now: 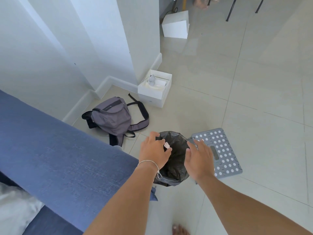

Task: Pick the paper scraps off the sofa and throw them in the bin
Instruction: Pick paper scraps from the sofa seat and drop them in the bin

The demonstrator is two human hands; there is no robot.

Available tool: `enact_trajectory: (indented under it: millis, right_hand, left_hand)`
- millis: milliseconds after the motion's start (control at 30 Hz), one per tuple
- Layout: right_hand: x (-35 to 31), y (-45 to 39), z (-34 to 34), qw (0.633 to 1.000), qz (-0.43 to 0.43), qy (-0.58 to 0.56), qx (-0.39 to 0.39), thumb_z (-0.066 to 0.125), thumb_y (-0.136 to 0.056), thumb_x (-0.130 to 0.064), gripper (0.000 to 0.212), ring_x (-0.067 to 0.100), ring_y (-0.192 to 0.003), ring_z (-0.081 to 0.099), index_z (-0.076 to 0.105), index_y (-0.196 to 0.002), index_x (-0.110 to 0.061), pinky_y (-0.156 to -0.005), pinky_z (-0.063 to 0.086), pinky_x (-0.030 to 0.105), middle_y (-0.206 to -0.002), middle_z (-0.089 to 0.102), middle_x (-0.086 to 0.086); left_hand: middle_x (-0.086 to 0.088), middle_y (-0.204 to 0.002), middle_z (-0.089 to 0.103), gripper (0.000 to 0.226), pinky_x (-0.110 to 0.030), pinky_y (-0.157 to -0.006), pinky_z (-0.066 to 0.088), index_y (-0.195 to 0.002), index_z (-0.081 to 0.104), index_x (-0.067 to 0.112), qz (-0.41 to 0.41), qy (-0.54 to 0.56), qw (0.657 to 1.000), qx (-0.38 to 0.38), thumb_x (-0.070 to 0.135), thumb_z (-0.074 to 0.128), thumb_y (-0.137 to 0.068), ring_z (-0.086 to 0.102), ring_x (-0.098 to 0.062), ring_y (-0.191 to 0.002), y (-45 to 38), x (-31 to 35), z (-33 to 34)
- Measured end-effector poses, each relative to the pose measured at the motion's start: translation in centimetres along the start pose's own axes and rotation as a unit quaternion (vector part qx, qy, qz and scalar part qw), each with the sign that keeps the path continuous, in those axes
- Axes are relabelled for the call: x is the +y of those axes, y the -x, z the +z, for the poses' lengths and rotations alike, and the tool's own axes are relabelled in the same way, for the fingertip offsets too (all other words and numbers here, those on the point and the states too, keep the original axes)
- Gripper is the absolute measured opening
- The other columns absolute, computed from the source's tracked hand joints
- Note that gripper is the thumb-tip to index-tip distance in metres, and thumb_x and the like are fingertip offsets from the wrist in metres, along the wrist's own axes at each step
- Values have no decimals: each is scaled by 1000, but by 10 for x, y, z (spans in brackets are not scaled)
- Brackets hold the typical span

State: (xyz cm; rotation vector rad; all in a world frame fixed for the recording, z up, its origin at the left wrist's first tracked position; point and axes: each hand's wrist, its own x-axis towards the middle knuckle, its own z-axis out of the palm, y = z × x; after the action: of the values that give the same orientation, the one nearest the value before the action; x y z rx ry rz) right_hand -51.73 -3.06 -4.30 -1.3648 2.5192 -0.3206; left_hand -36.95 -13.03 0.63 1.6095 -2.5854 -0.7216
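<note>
Our left hand (pixel 155 150) pinches a paper scrap (pixel 166 145) over the bin (pixel 176 160), not yet dropped; our right hand (pixel 199 158) hovers released. Sofa (pixel 59 150) seat mostly hidden.

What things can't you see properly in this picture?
Head view only:
- Inside of the black-lined bin: dark, and both hands cover part of it.
- Small white paper scrap: tiny; the left hand hides how it is held.
- Blue fabric sofa: its seat is cut off by the frame edge, so remaining scraps can't be seen.
- Grey dotted plastic board: partly behind the right hand.
</note>
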Motion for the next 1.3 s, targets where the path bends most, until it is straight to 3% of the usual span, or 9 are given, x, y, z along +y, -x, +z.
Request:
enact_trajectory:
  millis: [167,333,567,667,767,1000,1100,1200,1300]
  right_hand:
    - [8,7,5,1000,0,9,-15,24,-96,-38,56,32,-142,36,60,-134,-16,-117,26,47,-142,53,11]
    - [-4,18,3,1000,-9,3,-24,12,-95,-44,66,30,-144,32,55,-138,-18,-117,24,44,-145,50,8]
    - [-90,13,-33,993,-92,-68,23,24,-97,-36,56,31,-125,51,59,-130,-9,-105,40,48,-129,59,9]
    - [-167,22,-52,974,-203,-90,49,29,-97,-30,50,32,-118,54,57,-130,-5,-100,44,47,-125,59,11]
    - [-251,56,-56,942,-321,-88,38,28,-101,-32,49,30,-132,46,56,-134,-10,-105,42,48,-134,56,8]
    - [-377,195,1,868,-485,-108,-8,38,-99,-30,42,30,-135,45,61,-130,-11,-106,39,43,-132,58,7]
    - [-382,252,36,890,-444,-81,-61,44,-97,-30,38,23,-131,47,60,-129,-17,-103,43,40,-130,57,-1]
    - [-363,295,70,948,-302,-65,-78,55,-94,-30,35,22,-115,54,62,-126,-18,-93,46,36,-123,59,-4]
    - [-350,304,108,974,-207,-17,-84,59,-93,-32,39,24,-111,55,61,-130,-17,-91,47,36,-121,61,0]
  left_hand:
    - [3,-145,37,53,-37,-110,36,-136,56,22,1,10,1000,-28,50,55,-91,45,-18,-128,-3,-3,-1]
    - [-5,-139,45,43,-41,-107,39,-130,60,21,2,25,997,69,41,54,-93,51,-23,-123,4,-22,-30]
    - [-3,-139,46,42,-44,-106,40,-135,57,22,-84,65,977,183,36,52,-96,59,-23,-107,62,-114,-124]
    - [2,-138,44,46,-44,-105,41,-144,45,24,-160,130,952,226,38,44,-100,55,-25,-113,111,-158,-162]
    - [-1,-139,44,50,-44,-106,40,-148,36,22,-204,151,930,265,38,41,-101,52,-24,-119,177,-203,-185]
    - [-6,-137,47,46,-41,-99,43,-144,43,18,-282,144,909,272,32,44,-101,57,-30,-113,334,-307,-175]
    - [-2,-138,46,46,-40,-99,45,-143,45,20,-308,169,901,254,34,47,-99,59,-28,-109,378,-332,-148]
    - [6,-136,47,46,-39,-97,48,-138,50,24,-272,172,917,236,38,54,-94,59,-22,-110,391,-343,-116]
    - [9,-139,45,49,-36,-98,48,-139,49,27,-233,170,934,212,44,54,-93,53,-18,-119,366,-349,-93]
